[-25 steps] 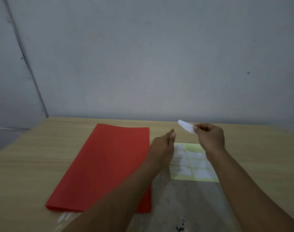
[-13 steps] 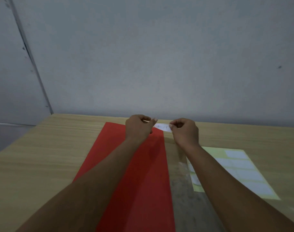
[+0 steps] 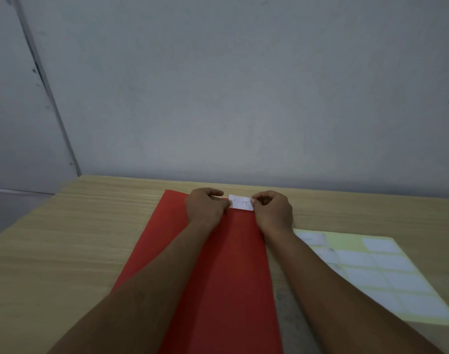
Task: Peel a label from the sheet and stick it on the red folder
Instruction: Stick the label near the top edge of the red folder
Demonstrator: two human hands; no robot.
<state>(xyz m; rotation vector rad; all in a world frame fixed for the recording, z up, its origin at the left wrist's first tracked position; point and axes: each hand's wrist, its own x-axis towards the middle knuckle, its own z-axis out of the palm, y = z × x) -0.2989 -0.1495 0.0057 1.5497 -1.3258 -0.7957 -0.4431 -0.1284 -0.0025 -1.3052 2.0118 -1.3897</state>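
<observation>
Since a second ago: both hands have gone from above the label sheet to the far end of the red folder, and the label that the right hand held alone is now held by both
Label (image 3: 241, 202): small white rectangle with faint handwriting, stretched flat between the two hands at the folder's far right corner, its top edge level with the folder's far edge
Left hand (image 3: 207, 206): fingers curled, thumb and fingertips pinching the label's left end
Right hand (image 3: 274, 209): fingers curled, pinching the label's right end
Red folder (image 3: 226, 277): lies lengthwise on the wooden tabletop (image 3: 65, 251), running from the near edge toward the far edge, under both forearms
Label sheet (image 3: 379, 272): yellow backing with white labels, flat near the tabletop's right edge, just beside the folder
</observation>
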